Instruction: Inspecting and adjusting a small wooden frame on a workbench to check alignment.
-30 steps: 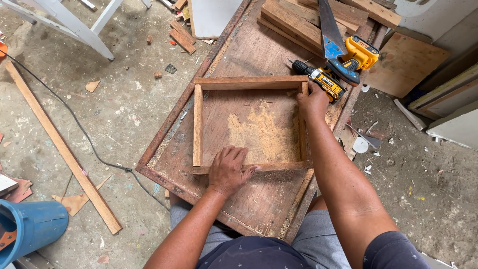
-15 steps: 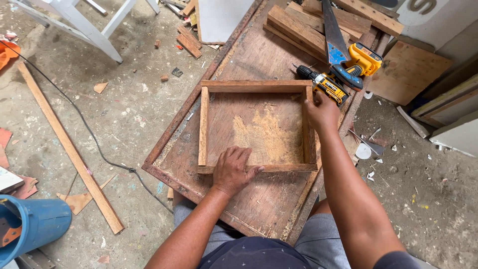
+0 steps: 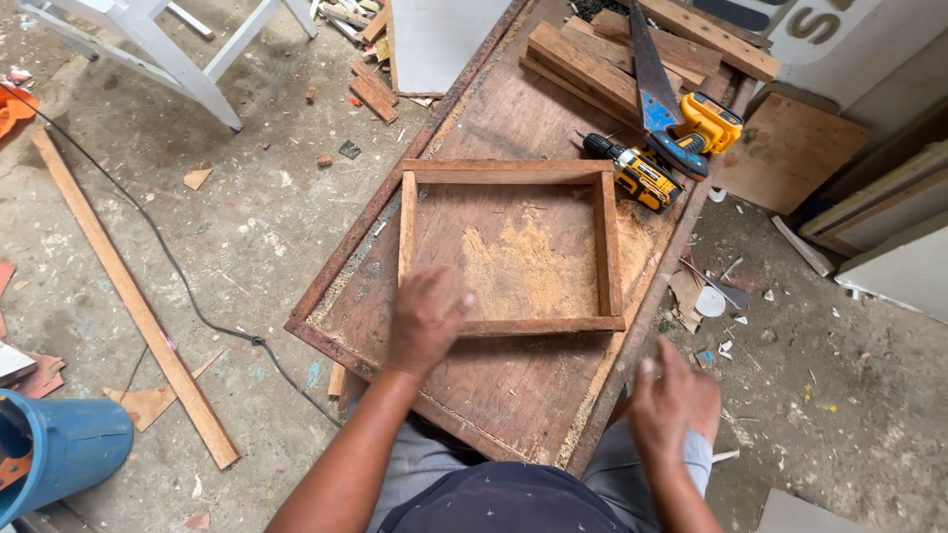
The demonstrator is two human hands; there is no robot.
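A rectangular wooden frame [image 3: 510, 172] lies flat on a worn wooden board [image 3: 494, 395], with sawdust inside it. My left hand [image 3: 425, 321] hovers over the frame's near left corner, fingers loosely curled, holding nothing. My right hand [image 3: 676, 400] is off the frame, blurred, near the board's right edge, fingers apart and empty. A yellow and black cordless drill [image 3: 632, 170] lies just beyond the frame's far right corner, beside a handsaw [image 3: 652, 84] with a yellow handle.
Wooden planks [image 3: 592, 69] are stacked at the board's far end. On the concrete floor lie a long wooden slat [image 3: 128, 296], a black cable [image 3: 188, 286], a blue bucket [image 3: 59, 449], white stool legs [image 3: 188, 69] and wood scraps.
My right hand has let go of the frame's far right corner and pulled back toward me. My left hand has lifted off the near rail. The camera view shifted slightly.
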